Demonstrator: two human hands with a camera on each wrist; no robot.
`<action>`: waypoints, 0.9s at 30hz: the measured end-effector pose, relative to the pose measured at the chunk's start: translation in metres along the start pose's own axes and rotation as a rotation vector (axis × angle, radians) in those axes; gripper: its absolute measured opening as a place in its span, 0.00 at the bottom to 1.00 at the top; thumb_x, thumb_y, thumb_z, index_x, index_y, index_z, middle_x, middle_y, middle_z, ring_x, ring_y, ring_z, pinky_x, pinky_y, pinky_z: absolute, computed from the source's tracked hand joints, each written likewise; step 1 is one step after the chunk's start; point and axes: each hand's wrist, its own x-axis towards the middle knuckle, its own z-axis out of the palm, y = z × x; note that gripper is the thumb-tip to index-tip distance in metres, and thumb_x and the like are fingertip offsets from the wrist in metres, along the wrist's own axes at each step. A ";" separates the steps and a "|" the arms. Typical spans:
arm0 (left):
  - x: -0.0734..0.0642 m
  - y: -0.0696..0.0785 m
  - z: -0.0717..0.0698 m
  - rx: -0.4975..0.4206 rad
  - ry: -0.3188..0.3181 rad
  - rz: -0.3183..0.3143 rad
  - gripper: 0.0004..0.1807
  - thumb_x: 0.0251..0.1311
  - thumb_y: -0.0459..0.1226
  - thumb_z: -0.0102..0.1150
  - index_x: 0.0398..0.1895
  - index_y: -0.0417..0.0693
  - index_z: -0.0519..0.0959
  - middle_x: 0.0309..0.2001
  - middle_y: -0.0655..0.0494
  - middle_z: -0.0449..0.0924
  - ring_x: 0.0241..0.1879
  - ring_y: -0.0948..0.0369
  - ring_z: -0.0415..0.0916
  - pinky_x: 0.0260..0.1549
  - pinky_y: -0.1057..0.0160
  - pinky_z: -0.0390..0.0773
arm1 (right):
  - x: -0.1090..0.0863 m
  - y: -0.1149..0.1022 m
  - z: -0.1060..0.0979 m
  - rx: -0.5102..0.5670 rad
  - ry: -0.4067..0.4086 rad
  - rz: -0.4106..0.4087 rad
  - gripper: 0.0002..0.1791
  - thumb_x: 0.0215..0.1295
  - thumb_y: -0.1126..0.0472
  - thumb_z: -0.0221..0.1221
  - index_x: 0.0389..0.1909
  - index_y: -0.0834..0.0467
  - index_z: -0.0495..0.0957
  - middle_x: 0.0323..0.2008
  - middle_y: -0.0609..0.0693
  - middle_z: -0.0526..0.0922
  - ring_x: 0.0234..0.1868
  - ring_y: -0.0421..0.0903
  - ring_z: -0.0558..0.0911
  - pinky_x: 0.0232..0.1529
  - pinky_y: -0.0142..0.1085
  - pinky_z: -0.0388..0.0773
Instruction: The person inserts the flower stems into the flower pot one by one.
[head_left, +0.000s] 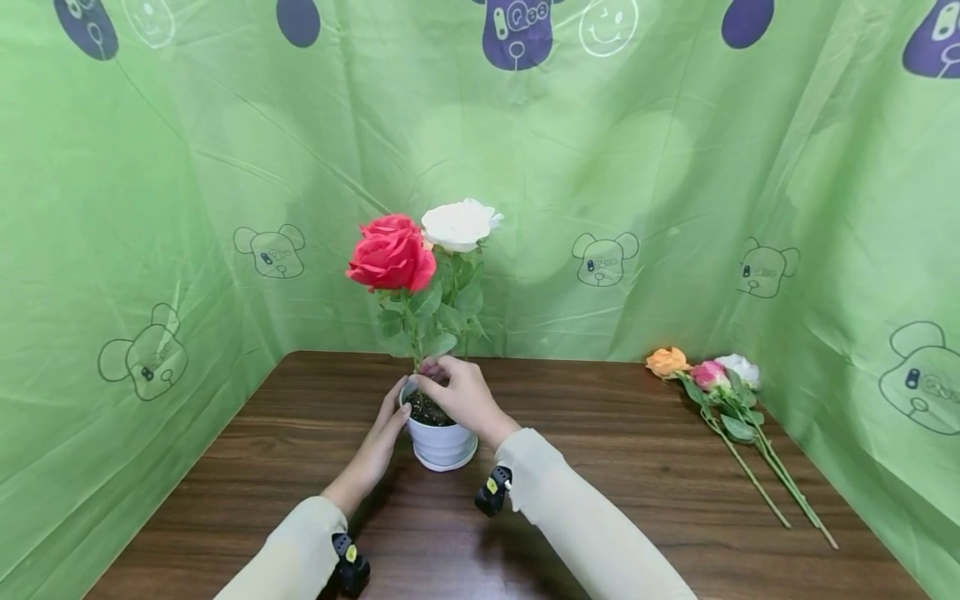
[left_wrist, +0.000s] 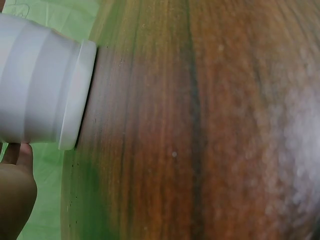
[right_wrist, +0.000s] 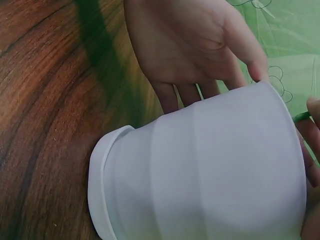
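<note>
A white flowerpot (head_left: 444, 446) with dark soil (head_left: 426, 410) stands upright on its saucer. A red rose (head_left: 392, 254) and a white rose (head_left: 459, 225) rise from it with green leaves. My left hand (head_left: 380, 442) holds the pot's left side; its thumb lies at the rim and its other fingers reach behind the wall, as the right wrist view shows. Above the soil, my right hand (head_left: 468, 398) pinches a green stem, seemingly the red rose's, low down. Part of that stem (right_wrist: 302, 116) appears at the rim in the right wrist view. The white rose's lower stem is hidden behind the right hand.
An orange rose (head_left: 667, 362), a pink rose (head_left: 709, 376) and another white rose (head_left: 741, 369) lie at the table's right, stems toward the front. A green patterned curtain (head_left: 540, 317) encloses the brown wooden table (head_left: 300, 433) at the back and sides.
</note>
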 end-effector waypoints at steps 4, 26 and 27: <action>0.000 0.000 0.000 -0.014 -0.007 0.021 0.32 0.80 0.41 0.33 0.81 0.46 0.41 0.79 0.43 0.41 0.76 0.47 0.38 0.67 0.37 0.46 | 0.000 0.001 0.002 -0.036 0.016 -0.055 0.07 0.68 0.57 0.64 0.41 0.57 0.84 0.35 0.46 0.88 0.37 0.38 0.83 0.41 0.33 0.79; 0.000 -0.005 -0.003 0.002 -0.005 0.030 0.32 0.80 0.42 0.34 0.81 0.44 0.42 0.79 0.40 0.43 0.75 0.46 0.41 0.67 0.37 0.49 | -0.003 -0.001 0.008 -0.282 -0.009 -0.027 0.07 0.66 0.54 0.67 0.33 0.53 0.82 0.27 0.42 0.84 0.29 0.36 0.81 0.33 0.34 0.77; 0.000 -0.005 -0.003 -0.002 -0.005 0.030 0.32 0.80 0.42 0.34 0.81 0.45 0.42 0.79 0.41 0.43 0.75 0.46 0.42 0.67 0.37 0.49 | -0.002 -0.001 0.008 -0.284 -0.016 -0.016 0.07 0.66 0.54 0.67 0.36 0.53 0.82 0.27 0.42 0.84 0.28 0.36 0.80 0.32 0.34 0.77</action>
